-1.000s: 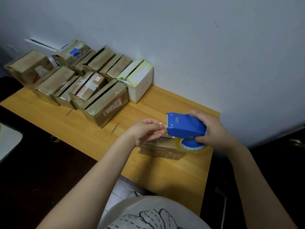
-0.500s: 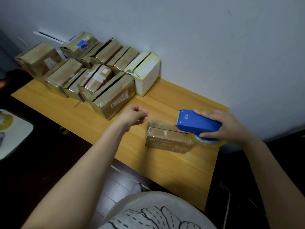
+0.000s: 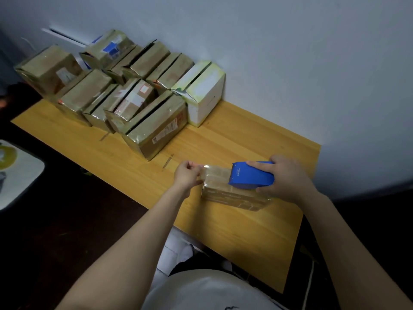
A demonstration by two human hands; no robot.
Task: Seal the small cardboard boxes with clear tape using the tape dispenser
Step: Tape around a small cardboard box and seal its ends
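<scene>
Blue plastic tape dispenser [image 3: 251, 175] is riding on the small brown cardboard box [image 3: 232, 196], which is lying near the right end of the wooden surface [image 3: 223, 231]. Right hand [image 3: 283, 180] is wrapping its grip round it, prob. to drag tape across the top. Left hand [image 3: 186, 176] is pinching the clear tape [image 3: 216, 173] at its free end, grip closed, anchoring it at the box's left edge. Roll & seam are hiding underneath.

Small box [image 3: 225, 194] on table [image 3: 223, 233] toward right, tape dispenser [image 3: 252, 175] atop its right half, other boxes [image 3: 154, 128] behind-left against wall [image 3: 290, 63]
</scene>
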